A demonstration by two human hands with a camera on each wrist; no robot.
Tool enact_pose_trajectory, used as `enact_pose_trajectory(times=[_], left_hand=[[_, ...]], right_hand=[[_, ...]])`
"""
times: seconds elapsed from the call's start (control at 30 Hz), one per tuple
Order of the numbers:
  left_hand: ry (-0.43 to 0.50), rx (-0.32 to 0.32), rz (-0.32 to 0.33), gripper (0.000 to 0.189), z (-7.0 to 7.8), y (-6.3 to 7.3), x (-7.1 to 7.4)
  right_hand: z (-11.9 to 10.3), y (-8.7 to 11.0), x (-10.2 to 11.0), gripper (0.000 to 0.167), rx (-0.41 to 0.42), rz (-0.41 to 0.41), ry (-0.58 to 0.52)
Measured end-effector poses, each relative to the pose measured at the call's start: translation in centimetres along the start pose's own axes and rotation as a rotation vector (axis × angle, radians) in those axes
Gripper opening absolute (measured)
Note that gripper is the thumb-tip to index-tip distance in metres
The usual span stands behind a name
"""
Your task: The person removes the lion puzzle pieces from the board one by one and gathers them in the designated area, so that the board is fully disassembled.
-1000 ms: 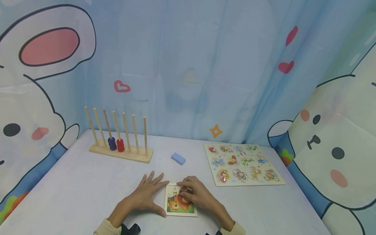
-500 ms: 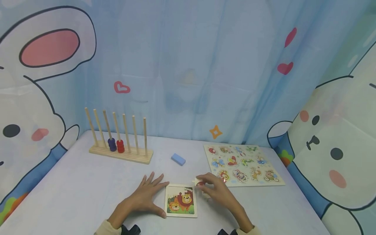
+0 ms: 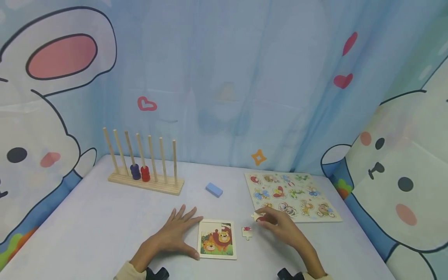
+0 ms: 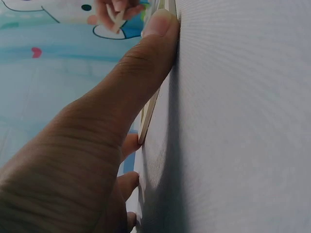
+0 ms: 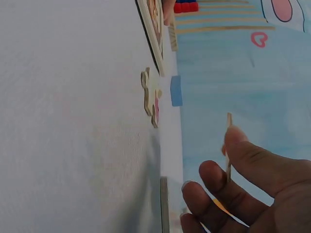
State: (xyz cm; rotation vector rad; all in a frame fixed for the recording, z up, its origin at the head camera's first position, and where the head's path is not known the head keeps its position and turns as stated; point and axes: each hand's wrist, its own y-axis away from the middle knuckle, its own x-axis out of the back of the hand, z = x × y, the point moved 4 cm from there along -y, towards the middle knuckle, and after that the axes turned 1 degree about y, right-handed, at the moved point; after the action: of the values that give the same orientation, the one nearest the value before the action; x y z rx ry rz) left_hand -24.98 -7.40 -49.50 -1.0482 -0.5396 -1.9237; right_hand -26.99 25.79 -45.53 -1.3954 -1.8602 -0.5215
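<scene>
Peg rack [image 3: 148, 185]: stood at the back left of the surface [image 3: 105, 217], with blue beads [image 3: 135, 172] and red beads [image 3: 145, 174].
Left hand [image 3: 174, 235]: fingers spread, grasping nothing; thumb and forefinger touched the left side of the puzzle tray [image 3: 211, 226].
Blue block [image 3: 214, 189]: lay behind the tray.
Puzzle tray: lay flat, lions showing, top partly unfilled.
Loose piece [image 3: 247, 233]: lay just right of the tray.
Right hand [image 3: 282, 226]: pinched another piece [image 3: 257, 216] above the surface.
Animal board [image 3: 316, 220]: lay at the back right.
</scene>
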Motion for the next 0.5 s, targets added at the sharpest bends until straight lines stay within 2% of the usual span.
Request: enact_pose_trajectory(times=[0.17, 0.27, 0.5], left_hand=[[-0.004, -0.005, 0.002, 0.107, -0.1, -0.1, 0.0], [-0.004, -0.005, 0.001, 0.107, -0.2, -0.2, -0.1], [-0.001, -0.012, 0.001, 0.107, -0.3, -0.1, -0.2]], right_hand=[[0.9, 0.6, 0.2, 0.033, -0.060, -0.121, -0.032], [1.2, 1.0, 0.3, 0.033, -0.065, -0.179, -0.036], [1.9, 1.1, 0.0, 0.032, -0.069, -0.218, -0.038]])
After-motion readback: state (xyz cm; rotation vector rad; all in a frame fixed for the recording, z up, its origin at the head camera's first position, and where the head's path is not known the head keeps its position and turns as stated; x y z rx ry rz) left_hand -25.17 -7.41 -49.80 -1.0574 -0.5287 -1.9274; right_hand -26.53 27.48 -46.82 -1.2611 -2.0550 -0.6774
